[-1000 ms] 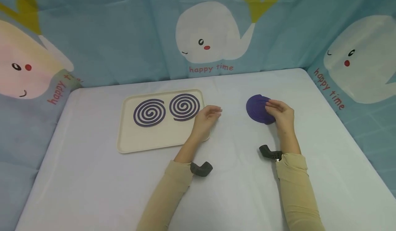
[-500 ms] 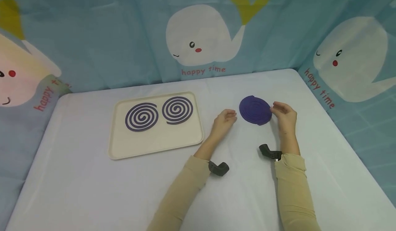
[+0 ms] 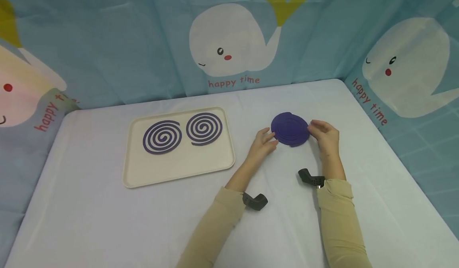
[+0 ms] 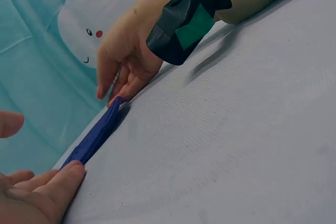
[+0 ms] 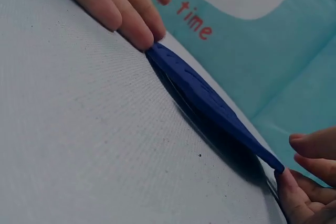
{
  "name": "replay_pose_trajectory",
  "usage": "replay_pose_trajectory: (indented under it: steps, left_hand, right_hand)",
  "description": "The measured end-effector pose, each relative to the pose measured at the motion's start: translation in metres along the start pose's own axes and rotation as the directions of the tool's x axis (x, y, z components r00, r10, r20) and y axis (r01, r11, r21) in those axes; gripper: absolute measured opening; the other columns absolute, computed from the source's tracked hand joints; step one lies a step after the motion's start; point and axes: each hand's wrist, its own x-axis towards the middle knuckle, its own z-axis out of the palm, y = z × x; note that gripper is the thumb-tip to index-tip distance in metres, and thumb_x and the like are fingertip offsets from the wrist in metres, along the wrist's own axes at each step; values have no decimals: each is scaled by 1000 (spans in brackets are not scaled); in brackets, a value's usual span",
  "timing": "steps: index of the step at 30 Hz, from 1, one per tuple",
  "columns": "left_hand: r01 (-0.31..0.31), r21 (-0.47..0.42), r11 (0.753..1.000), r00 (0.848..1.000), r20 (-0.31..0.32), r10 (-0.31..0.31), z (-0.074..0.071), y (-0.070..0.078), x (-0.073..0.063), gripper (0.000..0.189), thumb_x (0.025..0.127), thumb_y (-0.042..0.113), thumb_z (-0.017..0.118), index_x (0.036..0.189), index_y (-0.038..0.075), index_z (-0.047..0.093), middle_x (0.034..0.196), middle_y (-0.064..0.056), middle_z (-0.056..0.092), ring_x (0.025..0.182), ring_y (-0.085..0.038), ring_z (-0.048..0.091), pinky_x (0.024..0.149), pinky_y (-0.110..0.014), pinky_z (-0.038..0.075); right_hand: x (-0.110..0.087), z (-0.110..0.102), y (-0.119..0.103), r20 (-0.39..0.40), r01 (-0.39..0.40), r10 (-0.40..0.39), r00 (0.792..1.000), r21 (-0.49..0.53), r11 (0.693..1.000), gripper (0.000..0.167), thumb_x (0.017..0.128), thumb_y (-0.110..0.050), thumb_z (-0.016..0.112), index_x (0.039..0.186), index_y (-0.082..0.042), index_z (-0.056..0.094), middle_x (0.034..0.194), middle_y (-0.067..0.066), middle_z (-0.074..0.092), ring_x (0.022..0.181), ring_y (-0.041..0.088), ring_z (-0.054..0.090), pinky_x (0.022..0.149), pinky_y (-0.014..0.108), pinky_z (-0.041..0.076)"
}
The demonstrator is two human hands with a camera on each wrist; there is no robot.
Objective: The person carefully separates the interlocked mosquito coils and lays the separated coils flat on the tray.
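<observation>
Centre of the action, the purple coiled disc [image 3: 289, 129] is caught between two hands over the white tabletop [image 3: 125, 228], to the right of the tray [image 3: 168, 167]. The left hand [image 3: 260, 145] puts spread, nearly straight fingers to one edge, touching but pinching nothing. Opposite, the right hand [image 3: 327, 140] keeps its fingers loosely bent and parted, a fingertip meeting the rim from below, no grip closed round it. Why both sides at once? The disc looks thin and soft, so support at opposite edges probably saves it from sagging or coming unwound. The right wrist view shows its right side standing off the tabletop; whether the left side touches down, one cannot tell. And over on the tray, one purple spiral [image 3: 163, 137] and a second spiral [image 3: 203, 128] lie flat, side by side, just apart, a gap that likely stops their loose turns from catching
</observation>
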Motion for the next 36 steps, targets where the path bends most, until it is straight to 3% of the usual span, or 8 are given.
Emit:
replay_pose_trajectory:
  steps: [4,8,14,20,26,30,33,36]
  left_hand:
    - [14,42,999,999,-38,-13,-2,0,-1,68,88,20,59,147,13,27,147,-8,38,119,-23,53,99,-34,44]
    - [3,14,1000,1000,-24,-3,-4,2,-3,62,89,19,58,145,9,32,144,-11,42,117,-25,55,97,-33,45]
    - [-18,-62,998,1000,-1,18,-7,4,-5,48,91,14,57,135,2,43,138,-16,48,114,-28,57,93,-27,48]
    - [-23,-45,999,1000,-13,22,-8,4,-4,46,92,13,57,134,1,43,133,-15,53,113,-27,57,90,-27,50]
    - [-57,78,995,995,-82,63,-9,3,-2,42,93,12,56,132,3,45,133,-12,53,107,-23,61,83,-23,52]
    - [-78,171,982,985,-140,103,-13,5,-4,42,92,16,57,132,4,47,132,-10,55,101,-22,64,87,-29,51]
    - [-70,169,983,985,-143,95,-14,5,-5,45,92,18,58,133,5,47,131,-9,56,103,-20,63,90,-30,49]
    - [-49,44,998,991,-120,54,-13,6,-4,48,90,16,60,133,3,45,130,-12,55,109,-22,60,91,-28,49]
  right_hand:
    - [0,0,0,26,2,-3,1000,10,1000,37,84,6,64,119,10,55,88,-7,64,82,3,61,74,11,49]
    - [-1,-1,-1,51,4,-5,999,25,1000,37,83,7,64,118,12,54,82,-7,66,77,3,62,69,11,50]
    - [-4,-2,-3,65,-43,39,997,71,997,20,82,1,70,101,-3,66,84,-4,61,71,3,57,60,11,48]
    - [-5,-5,-3,214,-112,71,974,189,976,16,84,0,68,97,-7,63,83,-4,66,70,4,63,62,14,52]
    - [-3,-3,-2,280,-77,2,960,258,963,22,85,3,66,103,-7,57,83,-2,67,69,6,63,60,16,52]
    - [-3,-1,-2,286,-35,-72,956,353,935,24,83,6,67,103,-6,60,84,1,67,68,7,63,58,16,51]
    - [-5,1,-4,291,-2,-134,947,424,906,23,83,11,63,101,-4,62,86,4,68,71,10,64,59,17,52]
    - [-9,7,-7,307,20,-190,932,483,875,24,84,16,59,98,-3,64,86,6,69,74,12,65,62,18,53]
